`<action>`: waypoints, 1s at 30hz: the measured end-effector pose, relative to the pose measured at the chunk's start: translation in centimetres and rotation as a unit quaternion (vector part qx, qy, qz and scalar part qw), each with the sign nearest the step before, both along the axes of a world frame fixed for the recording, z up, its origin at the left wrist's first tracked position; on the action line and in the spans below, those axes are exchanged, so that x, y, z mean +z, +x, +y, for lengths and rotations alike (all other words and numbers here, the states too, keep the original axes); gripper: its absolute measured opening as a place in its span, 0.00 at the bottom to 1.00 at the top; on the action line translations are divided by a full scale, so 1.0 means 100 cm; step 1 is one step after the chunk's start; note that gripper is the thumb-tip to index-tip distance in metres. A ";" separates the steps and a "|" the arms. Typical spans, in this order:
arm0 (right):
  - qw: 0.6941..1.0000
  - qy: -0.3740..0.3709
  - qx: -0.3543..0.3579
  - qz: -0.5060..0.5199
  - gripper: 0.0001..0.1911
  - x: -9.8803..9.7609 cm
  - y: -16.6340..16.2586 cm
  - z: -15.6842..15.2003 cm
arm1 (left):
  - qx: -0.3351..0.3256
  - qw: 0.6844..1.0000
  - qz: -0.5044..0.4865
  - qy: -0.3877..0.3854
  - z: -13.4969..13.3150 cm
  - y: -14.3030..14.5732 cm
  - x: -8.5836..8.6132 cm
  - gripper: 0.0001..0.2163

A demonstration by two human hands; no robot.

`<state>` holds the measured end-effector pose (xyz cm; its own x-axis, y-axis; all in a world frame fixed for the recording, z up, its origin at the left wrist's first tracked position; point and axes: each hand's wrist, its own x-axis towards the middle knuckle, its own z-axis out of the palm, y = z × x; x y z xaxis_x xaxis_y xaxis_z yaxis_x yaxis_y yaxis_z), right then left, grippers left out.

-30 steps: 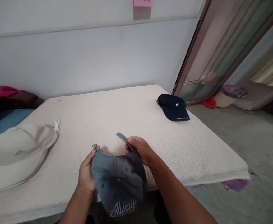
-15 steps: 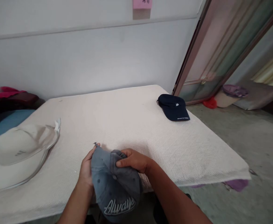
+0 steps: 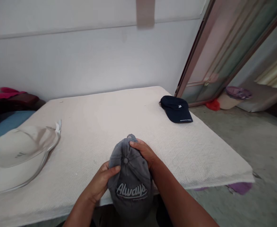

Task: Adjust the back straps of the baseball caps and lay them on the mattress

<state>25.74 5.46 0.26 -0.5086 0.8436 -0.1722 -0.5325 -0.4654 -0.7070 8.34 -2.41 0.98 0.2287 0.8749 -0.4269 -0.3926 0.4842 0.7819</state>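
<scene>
Between my hands is a grey baseball cap [image 3: 129, 176] with "Always" stitched in white letters on its front. The brim points toward me, past the front edge of the covered table. My left hand [image 3: 103, 180] grips the cap's left side, thumb on top of the crown. On the right, my right hand [image 3: 143, 150] pinches the crown near its back end, with the thumb on top and the fingers hidden beneath. A navy cap [image 3: 176, 108] lies at the far right of the table. A cream cap [image 3: 20, 154] rests at the left.
A white textured cloth [image 3: 100, 116] covers the table, which stands against a pale wall [image 3: 93, 63]. Folded fabric and a blue cushion [image 3: 10, 123] sit beyond the left edge. To the right are a sliding door [image 3: 204, 63], a bin [image 3: 232, 97] and a red object [image 3: 213, 104] on the floor.
The grey cap has moved right and a little up, and its crown is straighter, with the lettering more level. My left hand has shifted so its thumb lies over the crown.
</scene>
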 end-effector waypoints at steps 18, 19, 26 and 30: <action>0.995 -0.024 -0.097 -0.010 0.11 -0.009 0.002 0.009 | 0.152 0.981 -0.114 -0.035 0.010 -0.017 0.005 0.11; 0.994 -0.036 -0.102 -0.007 0.11 -0.009 0.001 0.010 | 0.159 0.980 -0.112 -0.041 0.010 -0.018 0.004 0.10; 0.996 -0.074 -0.006 0.045 0.16 -0.001 -0.001 0.004 | 0.237 0.957 -0.165 -0.035 0.022 -0.040 0.001 0.14; 0.995 -0.077 0.056 0.006 0.21 0.005 -0.001 -0.004 | 0.287 0.936 -0.205 -0.004 0.029 -0.051 -0.003 0.15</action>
<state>25.62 5.07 0.73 -0.6008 0.7454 -0.2888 -0.4797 -0.6252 -0.6157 3.23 0.50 0.73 -0.1330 0.9012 -0.4126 -0.8561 0.1054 0.5060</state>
